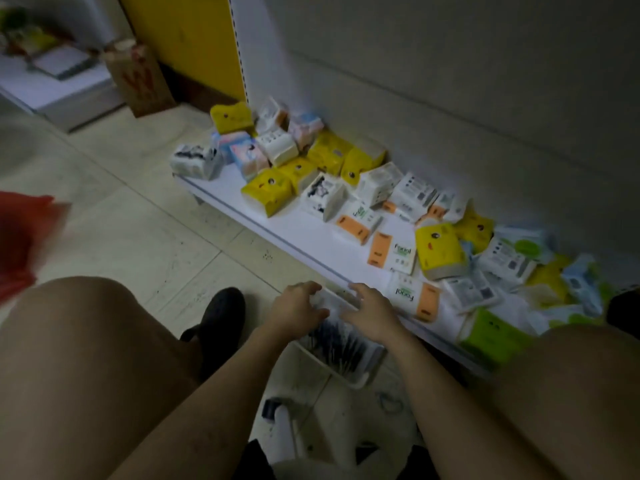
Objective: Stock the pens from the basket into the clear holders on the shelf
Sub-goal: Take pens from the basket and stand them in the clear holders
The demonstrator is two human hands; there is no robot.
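Observation:
A white basket (358,379) sits on the floor in front of the bottom shelf, between my knees, with several dark pens (337,344) lying in it. Both hands reach over its far end. My left hand (296,306) has fingers and thumb curled round a pale, blurred box-like thing (329,299) there. My right hand (372,311) rests on the other side of that thing with its fingers spread and fairly straight. Blur hides whether the pale thing is a clear holder or part of the basket. No other clear holder shows.
The low white shelf (304,233) holds several scattered tissue packs (268,190) in yellow, white, orange and green. A black shoe (221,313) stands left of the basket. A red blur (20,237) is at the left edge, a brown paper bag (138,81) at the back.

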